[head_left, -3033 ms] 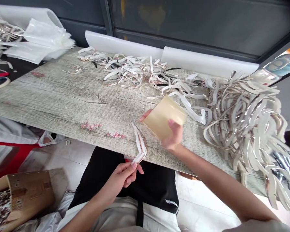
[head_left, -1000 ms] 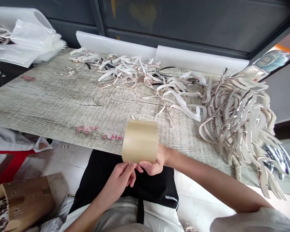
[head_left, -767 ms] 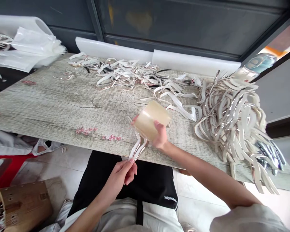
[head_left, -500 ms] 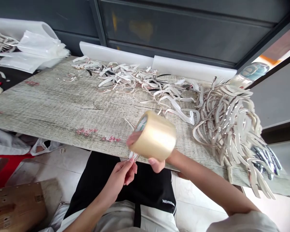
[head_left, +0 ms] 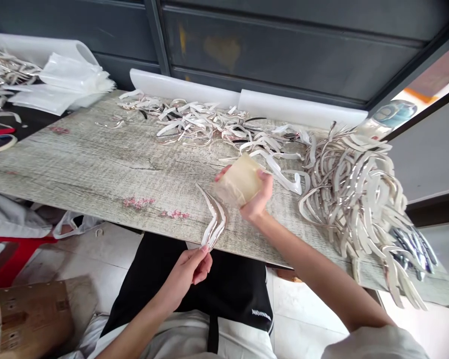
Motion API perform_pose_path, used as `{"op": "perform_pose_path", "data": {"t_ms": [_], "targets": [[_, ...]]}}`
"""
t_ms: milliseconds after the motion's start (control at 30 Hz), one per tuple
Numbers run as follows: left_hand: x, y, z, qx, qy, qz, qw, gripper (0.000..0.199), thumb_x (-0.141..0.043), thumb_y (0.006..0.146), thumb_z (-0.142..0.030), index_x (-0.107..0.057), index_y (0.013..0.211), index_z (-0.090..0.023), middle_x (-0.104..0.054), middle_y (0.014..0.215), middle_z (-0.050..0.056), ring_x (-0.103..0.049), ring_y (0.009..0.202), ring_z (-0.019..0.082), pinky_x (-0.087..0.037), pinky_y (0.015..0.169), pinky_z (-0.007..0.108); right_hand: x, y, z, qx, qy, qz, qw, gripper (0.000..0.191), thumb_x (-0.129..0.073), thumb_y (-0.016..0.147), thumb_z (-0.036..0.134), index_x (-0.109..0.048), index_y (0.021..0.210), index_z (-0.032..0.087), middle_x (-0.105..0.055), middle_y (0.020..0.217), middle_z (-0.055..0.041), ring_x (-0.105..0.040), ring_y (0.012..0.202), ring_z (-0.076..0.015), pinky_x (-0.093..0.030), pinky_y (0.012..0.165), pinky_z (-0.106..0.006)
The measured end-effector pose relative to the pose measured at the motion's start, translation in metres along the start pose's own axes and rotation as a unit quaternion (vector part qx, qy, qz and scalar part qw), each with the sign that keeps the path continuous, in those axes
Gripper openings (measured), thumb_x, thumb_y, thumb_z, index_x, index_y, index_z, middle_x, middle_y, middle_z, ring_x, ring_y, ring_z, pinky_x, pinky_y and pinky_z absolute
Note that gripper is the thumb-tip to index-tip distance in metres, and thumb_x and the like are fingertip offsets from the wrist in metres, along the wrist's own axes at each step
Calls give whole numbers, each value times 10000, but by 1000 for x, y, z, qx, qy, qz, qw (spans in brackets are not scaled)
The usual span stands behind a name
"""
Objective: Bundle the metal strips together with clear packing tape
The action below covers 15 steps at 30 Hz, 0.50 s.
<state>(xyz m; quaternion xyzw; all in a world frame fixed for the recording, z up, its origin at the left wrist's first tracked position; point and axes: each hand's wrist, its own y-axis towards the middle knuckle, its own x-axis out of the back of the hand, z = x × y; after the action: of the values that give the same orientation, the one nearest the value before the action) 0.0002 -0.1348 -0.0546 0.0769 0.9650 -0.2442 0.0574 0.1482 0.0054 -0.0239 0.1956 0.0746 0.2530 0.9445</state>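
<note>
While two bent, pale strips with shiny edges [head_left: 214, 218] reach to the near edge of the tabletop [head_left: 97, 159], their lower ends pinched between thumb and fingers of the left hand [head_left: 194, 265], the right hand [head_left: 259, 197] grips a wide, yellowish tape roll [head_left: 243, 180], blurred, just beyond them and to the right. Similar loose strips [head_left: 194, 123] lie scattered along the back edge, a thick heap of strips [head_left: 359, 184] fills the right end, and translucent sheets [head_left: 73, 80] rest by the far left corner.
</note>
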Motion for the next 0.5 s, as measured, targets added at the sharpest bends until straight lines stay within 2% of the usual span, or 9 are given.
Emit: {"op": "perform_pose_path", "data": {"t_ms": [67,100,133,200,267,333,400,500], "targets": [[0,0,1,5,-13,8,1000,550,-492,865,-610,-451,550,-161,-329,473,-51,-227,440,69,-163,520,279,9,0,1,26,26,-56,998,592,-145,865,622,-525,1105,237,-630,986,-92,-642,938,-239,-549,855,-431],[0,1,2,7,-17,11,1000,539,-500,868,-591,-446,550,-159,-331,477,-51,-222,440,66,-157,521,278,12,-3,1,38,35,-62,997,541,-182,867,595,-500,1133,247,-628,1013,-92,-644,942,-239,-550,847,-434],[1,2,3,7,-20,14,1000,529,-504,872,-573,-445,550,-157,-330,477,-52,-222,439,65,-152,519,277,14,-7,2,46,39,-50,997,515,-226,860,589,-488,1147,250,-630,1025,-95,-646,936,-242,-555,819,-431],[3,3,4,9,-23,23,999,525,-507,874,-560,-445,546,-155,-336,482,-50,-221,435,63,-139,507,274,12,-16,1,43,21,24,999,521,-310,839,612,-516,1132,233,-645,996,-103,-647,901,-242,-554,752,-407],[7,4,5,16,-20,56,998,529,-505,871,-571,-449,545,-158,-328,477,-52,-225,425,64,-130,490,273,7,-21,-3,33,-12,107,994,495,-409,819,616,-599,1022,206,-659,925,-101,-637,859,-227,-543,726,-376],[12,5,3,26,-18,95,995,523,-514,861,-576,-453,549,-161,-328,476,-54,-231,413,65,-127,477,272,1,-22,-8,29,-44,167,985,440,-517,774,608,-651,848,196,-656,831,-86,-620,838,-214,-537,769,-368],[16,5,0,30,-9,116,993,517,-509,857,-572,-449,544,-166,-317,462,-58,-230,402,65,-131,476,271,-2,-21,-14,28,-66,190,979,442,-585,707,640,-645,716,202,-635,749,-72,-604,836,-214,-531,833,-379],[18,6,-7,27,19,107,994,522,-465,860,-568,-465,523,-170,-326,412,-51,-241,396,75,-149,488,273,-3,-20,-20,12,-81,167,982,494,-524,736,683,-644,747,204,-631,773,-79,-602,875,-224,-519,896,-405]]}}
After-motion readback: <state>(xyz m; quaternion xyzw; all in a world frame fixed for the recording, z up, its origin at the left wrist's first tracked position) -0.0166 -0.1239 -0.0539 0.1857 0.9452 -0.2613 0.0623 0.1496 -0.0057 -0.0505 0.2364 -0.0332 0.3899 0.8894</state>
